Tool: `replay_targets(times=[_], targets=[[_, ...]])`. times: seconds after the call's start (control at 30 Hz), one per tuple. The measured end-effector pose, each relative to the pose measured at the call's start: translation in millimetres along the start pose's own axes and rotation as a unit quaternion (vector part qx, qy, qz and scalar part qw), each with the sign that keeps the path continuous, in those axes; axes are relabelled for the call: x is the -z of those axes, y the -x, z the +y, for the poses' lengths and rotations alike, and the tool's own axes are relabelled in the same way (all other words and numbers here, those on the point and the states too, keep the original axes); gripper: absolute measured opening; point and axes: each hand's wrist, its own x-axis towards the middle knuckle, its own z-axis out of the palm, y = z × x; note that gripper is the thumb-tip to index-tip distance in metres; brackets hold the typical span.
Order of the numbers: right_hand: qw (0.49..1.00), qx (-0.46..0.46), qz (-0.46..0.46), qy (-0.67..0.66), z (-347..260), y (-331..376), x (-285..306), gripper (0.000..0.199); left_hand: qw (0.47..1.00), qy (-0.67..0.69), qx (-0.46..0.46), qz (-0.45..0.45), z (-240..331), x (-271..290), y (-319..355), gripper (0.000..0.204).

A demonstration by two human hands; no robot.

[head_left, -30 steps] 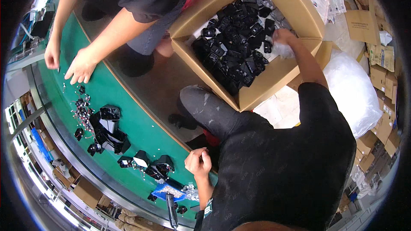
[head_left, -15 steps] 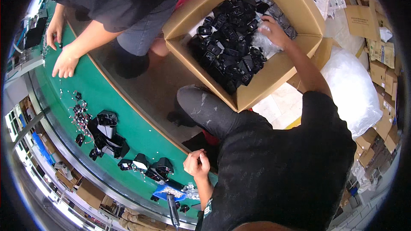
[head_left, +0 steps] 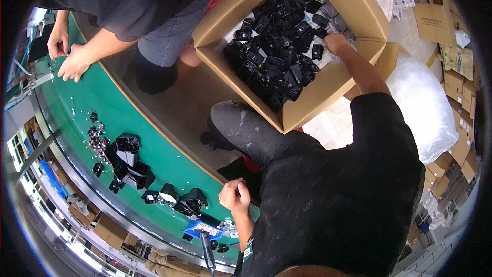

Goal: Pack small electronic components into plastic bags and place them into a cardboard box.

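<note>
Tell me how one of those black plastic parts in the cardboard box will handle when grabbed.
Probably stiff and light: the black plastic parts look like small moulded pieces. Loosely heaped in the cardboard box, neighbours may shift as the right hand digs.

head cam | fisheye | looks steeply down | close above worker

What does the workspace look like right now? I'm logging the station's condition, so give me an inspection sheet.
Surface: curved green table.
Job's things: open cardboard box full of black plastic parts.
Clutter: black parts and small metal pieces on the table.
Hands: right hand in the box, grip hidden; left hand curled shut at the table edge, contents unclear.
Cables: nothing seen.
Surroundings: co-worker's hands on the table, white plastic bag, stacked cartons.
</note>
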Motion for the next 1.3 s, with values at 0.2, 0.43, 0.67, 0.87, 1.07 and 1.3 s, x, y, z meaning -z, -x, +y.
replay_targets(times=[0.2, 0.43, 0.67, 0.87, 1.07, 1.3], targets=[[0.915, 0.191, 0.113, -0.337, -46.8, 28.1, 25.6, 0.033, 1.000, 0.003, -0.002, 0.005, -0.4, -1.1, -0.1, 0.004], [0.878, 0.040, 0.147, -0.453, -33.3, 21.0, 24.1, 0.032, 1.000, 0.007, -0.006, 0.008, 0.6, -1.0, -1.6, 0.003], [0.978, -0.125, 0.035, -0.163, 36.7, 1.2, 24.5, 0.038, 1.000, 0.009, -0.005, 0.015, 0.1, -1.8, -1.5, 0.004], [0.967, -0.214, 0.053, -0.123, 34.5, -13.5, -6.2, 0.023, 1.000, 0.007, 0.004, 0.010, 2.2, -1.6, -2.6, 0.004], [0.981, 0.066, 0.046, -0.178, -20.5, 6.0, 23.8, 0.027, 1.000, 0.002, 0.008, 0.009, 0.8, 0.1, -0.5, 0.005], [0.772, 0.026, 0.082, -0.630, 13.5, 17.1, 36.1, 0.021, 1.000, 0.008, 0.010, 0.010, 2.7, -2.1, -4.4, 0.005]])
